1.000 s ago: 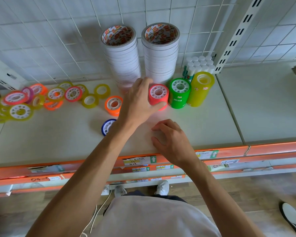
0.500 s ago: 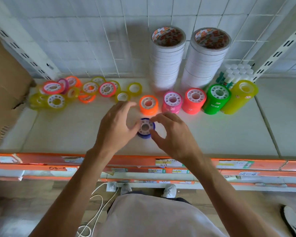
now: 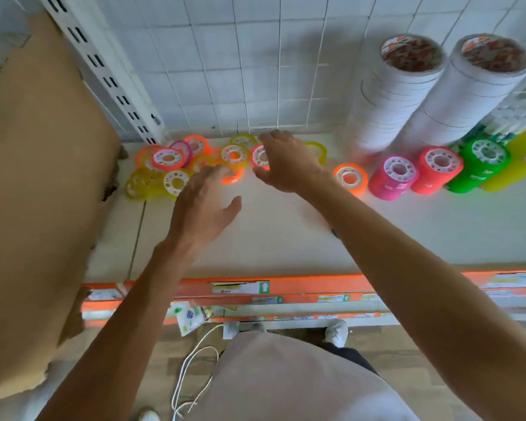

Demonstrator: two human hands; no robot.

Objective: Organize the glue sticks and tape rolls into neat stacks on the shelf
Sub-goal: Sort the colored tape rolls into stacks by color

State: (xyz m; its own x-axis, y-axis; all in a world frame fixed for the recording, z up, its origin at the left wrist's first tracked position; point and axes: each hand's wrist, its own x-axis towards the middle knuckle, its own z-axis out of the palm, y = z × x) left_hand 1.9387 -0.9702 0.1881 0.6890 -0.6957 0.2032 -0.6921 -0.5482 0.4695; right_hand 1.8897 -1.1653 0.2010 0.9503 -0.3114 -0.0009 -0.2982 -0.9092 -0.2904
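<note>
Where the small tape rolls point(image 3: 176, 165) lie in a messy pile at the back of the shelf point(image 3: 286, 235), in the upper left of the frame, both hands reach in. The left hand point(image 3: 202, 205) hangs over the front of the pile with its fingers spread and holds nothing. The right hand point(image 3: 286, 164) is above the rolls near the wall, fingers loosely bent, and I see nothing in it. One orange roll point(image 3: 350, 177) sits alone to the right. Next come neat stacks lying on their sides: pink point(image 3: 392, 179), red point(image 3: 436, 170), green point(image 3: 475, 165) and yellow point(image 3: 520, 159). Behind them stand two tall white stacks point(image 3: 401, 98) of big tape. White glue stick caps point(image 3: 512, 115) peek out, blurry, at the far right. A brown cardboard box point(image 3: 40, 183) fills the left side.
</note>
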